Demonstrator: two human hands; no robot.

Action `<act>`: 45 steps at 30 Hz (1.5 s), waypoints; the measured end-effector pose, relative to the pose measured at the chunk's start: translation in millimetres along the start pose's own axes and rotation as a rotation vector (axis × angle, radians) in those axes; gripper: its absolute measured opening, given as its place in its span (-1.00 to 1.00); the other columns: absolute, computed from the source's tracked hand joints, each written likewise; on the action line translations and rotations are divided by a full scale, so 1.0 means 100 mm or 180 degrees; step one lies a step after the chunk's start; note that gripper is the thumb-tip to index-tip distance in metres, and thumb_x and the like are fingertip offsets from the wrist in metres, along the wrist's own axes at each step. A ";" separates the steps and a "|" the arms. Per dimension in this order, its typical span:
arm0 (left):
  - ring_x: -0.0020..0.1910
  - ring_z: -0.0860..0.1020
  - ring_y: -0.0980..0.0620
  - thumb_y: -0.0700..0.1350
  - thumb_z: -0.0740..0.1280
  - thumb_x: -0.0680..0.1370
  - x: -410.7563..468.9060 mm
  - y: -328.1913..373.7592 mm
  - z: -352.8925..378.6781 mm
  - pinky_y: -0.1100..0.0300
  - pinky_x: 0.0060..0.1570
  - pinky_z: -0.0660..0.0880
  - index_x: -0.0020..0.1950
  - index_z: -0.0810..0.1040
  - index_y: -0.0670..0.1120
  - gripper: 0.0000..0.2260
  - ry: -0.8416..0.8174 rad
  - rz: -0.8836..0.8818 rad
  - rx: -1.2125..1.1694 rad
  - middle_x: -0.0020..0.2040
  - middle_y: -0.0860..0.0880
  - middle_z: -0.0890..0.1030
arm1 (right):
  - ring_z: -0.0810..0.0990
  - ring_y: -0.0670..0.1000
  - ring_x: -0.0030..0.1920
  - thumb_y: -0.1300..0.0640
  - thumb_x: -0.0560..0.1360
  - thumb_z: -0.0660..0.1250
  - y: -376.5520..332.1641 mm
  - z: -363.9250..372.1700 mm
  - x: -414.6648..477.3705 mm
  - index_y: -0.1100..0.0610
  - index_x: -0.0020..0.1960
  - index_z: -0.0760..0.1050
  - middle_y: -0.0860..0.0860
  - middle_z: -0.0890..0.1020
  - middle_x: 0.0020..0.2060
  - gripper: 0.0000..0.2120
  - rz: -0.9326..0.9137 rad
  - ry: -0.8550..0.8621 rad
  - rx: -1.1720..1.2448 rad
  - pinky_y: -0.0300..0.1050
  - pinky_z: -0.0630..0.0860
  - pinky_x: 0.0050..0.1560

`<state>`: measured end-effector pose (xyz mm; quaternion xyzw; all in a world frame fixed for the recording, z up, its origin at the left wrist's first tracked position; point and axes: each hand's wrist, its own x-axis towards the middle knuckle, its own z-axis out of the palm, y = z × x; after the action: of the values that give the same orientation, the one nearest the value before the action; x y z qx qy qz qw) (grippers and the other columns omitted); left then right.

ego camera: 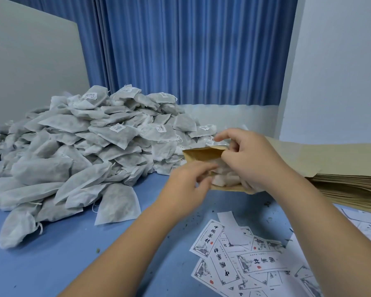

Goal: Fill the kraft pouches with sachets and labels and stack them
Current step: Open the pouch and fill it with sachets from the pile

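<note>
Printed labels: loose scatter, about a dozen showing, overlapping, nearest on the blue table, seemingly for ready reach. Left hand: fingers curled, pinching white sachets at the pouch mouth, apparently feeding them in; number unclear. Right hand: gripping the kraft pouch by its upper lip, likely to hold it agape; one pouch, between both hands. Flat kraft pouches: one stack, right, uncounted. Sachet heap: left, too many to count.
</note>
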<state>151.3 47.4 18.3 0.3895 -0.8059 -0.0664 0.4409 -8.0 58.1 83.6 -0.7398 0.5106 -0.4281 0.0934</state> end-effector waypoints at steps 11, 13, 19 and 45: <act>0.38 0.28 -0.16 -0.06 0.22 0.53 -0.25 -0.70 -0.48 -0.13 0.26 0.35 0.41 0.35 0.14 -0.57 -0.0987 -0.2986 0.1967 0.38 -0.07 0.27 | 0.56 0.11 -0.38 0.24 0.39 0.22 0.03 0.00 -0.01 -0.11 -0.03 0.54 -0.08 0.50 -0.43 -0.70 0.0092 -0.0106 -0.0526 -0.13 0.44 -0.40; 0.38 0.27 -0.15 -0.11 0.20 0.54 -0.24 -0.73 -0.48 -0.14 0.26 0.36 0.41 0.35 0.11 -0.57 -0.0997 -0.2972 0.1983 0.38 -0.08 0.27 | 0.54 0.07 -0.36 0.24 0.39 0.23 0.02 -0.01 -0.01 -0.10 -0.05 0.55 -0.08 0.49 -0.44 -0.71 0.0085 -0.0108 -0.0552 -0.12 0.43 -0.37; 0.26 0.41 -0.12 -0.17 0.24 0.54 -0.23 -0.74 -0.40 0.04 0.18 0.44 0.26 0.55 0.03 -0.69 -0.0626 -0.2388 0.1519 0.29 -0.11 0.42 | 0.49 -0.02 -0.33 0.24 0.40 0.23 0.04 -0.05 -0.01 -0.15 -0.08 0.52 -0.07 0.51 -0.40 -0.71 0.0120 -0.0122 -0.0601 -0.16 0.37 -0.35; -0.25 0.34 0.25 -0.30 0.37 0.43 -0.18 0.20 0.01 0.46 -0.21 0.33 -0.04 0.55 -0.17 -0.87 0.1693 0.0199 0.0239 -0.07 0.02 0.37 | 0.54 0.03 -0.32 0.22 0.40 0.22 0.03 0.00 -0.03 -0.11 -0.09 0.54 -0.04 0.55 -0.41 -0.74 0.0126 -0.0157 -0.0740 -0.04 0.53 -0.23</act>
<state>144.3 73.2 14.9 0.3843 -0.6753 0.0818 0.6242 -10.1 59.8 80.2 -0.7457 0.5689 -0.3458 0.0279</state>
